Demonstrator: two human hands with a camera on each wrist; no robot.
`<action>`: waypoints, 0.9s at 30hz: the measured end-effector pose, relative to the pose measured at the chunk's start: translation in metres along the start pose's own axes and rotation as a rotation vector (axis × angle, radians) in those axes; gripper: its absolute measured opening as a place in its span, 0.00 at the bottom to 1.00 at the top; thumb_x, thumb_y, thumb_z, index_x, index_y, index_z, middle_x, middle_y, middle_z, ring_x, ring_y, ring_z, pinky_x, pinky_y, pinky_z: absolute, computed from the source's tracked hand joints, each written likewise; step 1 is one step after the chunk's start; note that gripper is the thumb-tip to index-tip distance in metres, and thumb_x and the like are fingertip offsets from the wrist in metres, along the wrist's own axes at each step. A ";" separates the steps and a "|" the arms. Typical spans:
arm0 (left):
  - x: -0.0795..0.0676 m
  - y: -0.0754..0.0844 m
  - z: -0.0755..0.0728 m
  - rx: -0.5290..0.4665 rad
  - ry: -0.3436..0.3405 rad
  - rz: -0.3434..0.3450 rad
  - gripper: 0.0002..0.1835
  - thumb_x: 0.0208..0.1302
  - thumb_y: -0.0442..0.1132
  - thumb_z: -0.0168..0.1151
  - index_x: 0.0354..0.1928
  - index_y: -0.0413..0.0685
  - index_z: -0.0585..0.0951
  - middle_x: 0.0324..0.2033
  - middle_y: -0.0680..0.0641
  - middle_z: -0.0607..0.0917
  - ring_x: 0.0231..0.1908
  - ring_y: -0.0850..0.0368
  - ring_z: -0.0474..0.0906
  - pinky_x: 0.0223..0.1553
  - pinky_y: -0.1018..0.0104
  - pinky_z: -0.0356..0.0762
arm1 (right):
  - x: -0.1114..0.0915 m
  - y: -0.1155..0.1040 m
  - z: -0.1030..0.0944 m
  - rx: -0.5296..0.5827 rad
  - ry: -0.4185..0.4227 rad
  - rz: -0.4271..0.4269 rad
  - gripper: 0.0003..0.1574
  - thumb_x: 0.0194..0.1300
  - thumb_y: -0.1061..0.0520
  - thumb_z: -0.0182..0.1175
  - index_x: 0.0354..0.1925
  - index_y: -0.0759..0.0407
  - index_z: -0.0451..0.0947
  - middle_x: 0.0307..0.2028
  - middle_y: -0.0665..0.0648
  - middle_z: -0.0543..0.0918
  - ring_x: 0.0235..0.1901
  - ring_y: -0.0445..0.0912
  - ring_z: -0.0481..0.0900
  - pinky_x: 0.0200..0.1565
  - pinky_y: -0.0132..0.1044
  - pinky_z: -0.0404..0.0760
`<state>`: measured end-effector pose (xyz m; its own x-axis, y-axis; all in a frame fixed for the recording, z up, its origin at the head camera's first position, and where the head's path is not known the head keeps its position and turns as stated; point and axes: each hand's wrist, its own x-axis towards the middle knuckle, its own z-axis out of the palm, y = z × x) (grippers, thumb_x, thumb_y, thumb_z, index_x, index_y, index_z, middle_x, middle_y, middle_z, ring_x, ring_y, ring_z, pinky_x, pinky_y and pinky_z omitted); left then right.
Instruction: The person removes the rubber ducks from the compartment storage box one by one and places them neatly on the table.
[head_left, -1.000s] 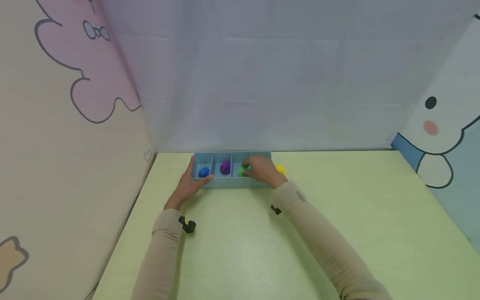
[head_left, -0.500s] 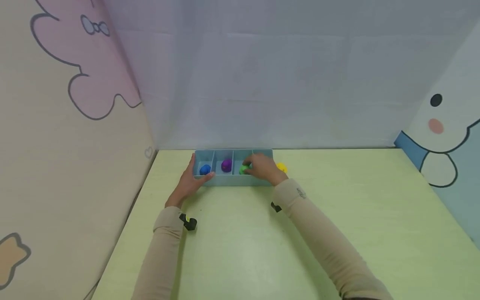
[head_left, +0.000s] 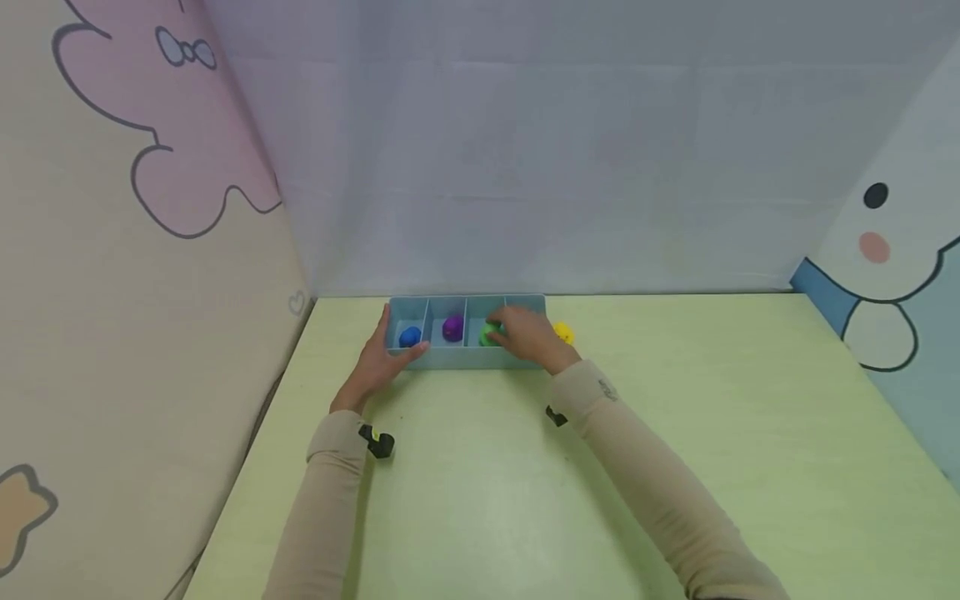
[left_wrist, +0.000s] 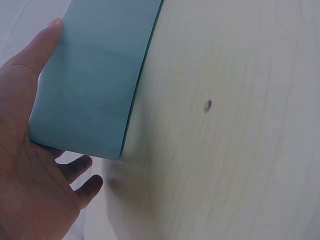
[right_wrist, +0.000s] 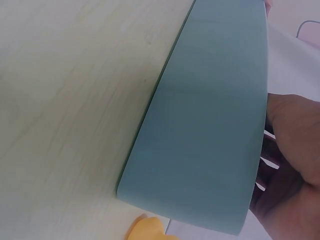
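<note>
Fingers of my left hand [head_left: 372, 367] lie spread and nearly straight against the left end of a blue-grey box [head_left: 457, 359], the thumb along its front rim. I have my right hand [head_left: 527, 333] over the box's right half, with thumb and index finger bent about a green piece [head_left: 487, 335] in the third compartment from my left; I cannot tell whether they pinch it, since the box's wall hides the fingertips in the right wrist view. A blue piece [head_left: 409, 337] sits in the first compartment, and a purple piece [head_left: 453, 327] in the second. My right hand partly covers the fourth. Just beyond the box's right end, a yellow piece [head_left: 563, 333] lies on the pale table [head_left: 465, 483]. Behind the table hangs a whitish sheet [head_left: 517, 167].
</note>
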<state>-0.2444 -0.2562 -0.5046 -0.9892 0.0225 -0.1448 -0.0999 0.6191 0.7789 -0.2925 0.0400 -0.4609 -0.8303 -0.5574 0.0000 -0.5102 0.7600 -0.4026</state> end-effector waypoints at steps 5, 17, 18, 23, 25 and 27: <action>0.002 0.001 -0.001 -0.012 0.004 0.012 0.64 0.60 0.73 0.62 0.80 0.71 0.27 0.83 0.48 0.36 0.83 0.39 0.35 0.80 0.33 0.42 | -0.003 0.002 0.000 -0.006 0.047 -0.014 0.24 0.75 0.49 0.59 0.63 0.58 0.79 0.59 0.59 0.85 0.60 0.55 0.83 0.61 0.51 0.83; 0.005 0.004 0.000 0.008 0.003 0.013 0.64 0.61 0.72 0.63 0.81 0.68 0.28 0.83 0.48 0.37 0.83 0.39 0.36 0.80 0.34 0.43 | -0.010 0.005 -0.001 -0.016 0.160 -0.050 0.26 0.77 0.47 0.57 0.66 0.56 0.76 0.60 0.58 0.83 0.54 0.52 0.86 0.52 0.49 0.88; 0.004 0.004 0.000 0.011 0.003 0.010 0.64 0.61 0.72 0.63 0.81 0.69 0.27 0.83 0.48 0.37 0.83 0.39 0.36 0.80 0.34 0.43 | -0.010 0.005 -0.001 -0.014 0.166 -0.054 0.26 0.77 0.47 0.57 0.66 0.55 0.76 0.60 0.57 0.83 0.54 0.52 0.86 0.51 0.48 0.88; 0.003 0.003 -0.001 0.020 -0.003 0.001 0.64 0.60 0.73 0.62 0.80 0.71 0.26 0.83 0.49 0.35 0.83 0.39 0.35 0.80 0.34 0.42 | -0.013 0.002 -0.003 0.002 0.185 -0.058 0.26 0.77 0.47 0.57 0.67 0.55 0.76 0.60 0.57 0.83 0.53 0.52 0.86 0.47 0.48 0.88; 0.003 0.001 -0.001 0.016 -0.005 -0.002 0.64 0.60 0.74 0.62 0.80 0.71 0.26 0.83 0.49 0.35 0.83 0.39 0.35 0.80 0.33 0.42 | -0.016 0.001 -0.005 0.011 0.187 -0.055 0.26 0.77 0.47 0.56 0.67 0.56 0.75 0.60 0.57 0.82 0.53 0.52 0.86 0.46 0.48 0.88; 0.003 0.000 -0.001 0.017 -0.005 -0.004 0.64 0.59 0.75 0.62 0.79 0.72 0.25 0.83 0.49 0.34 0.83 0.39 0.34 0.79 0.32 0.42 | -0.018 0.000 -0.007 0.020 0.194 -0.053 0.26 0.78 0.47 0.56 0.67 0.56 0.75 0.61 0.58 0.82 0.52 0.53 0.86 0.44 0.48 0.88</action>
<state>-0.2478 -0.2569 -0.5042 -0.9882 0.0240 -0.1513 -0.1021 0.6326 0.7677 -0.2797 0.0525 -0.4544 -0.8308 -0.5204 0.1973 -0.5517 0.7234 -0.4150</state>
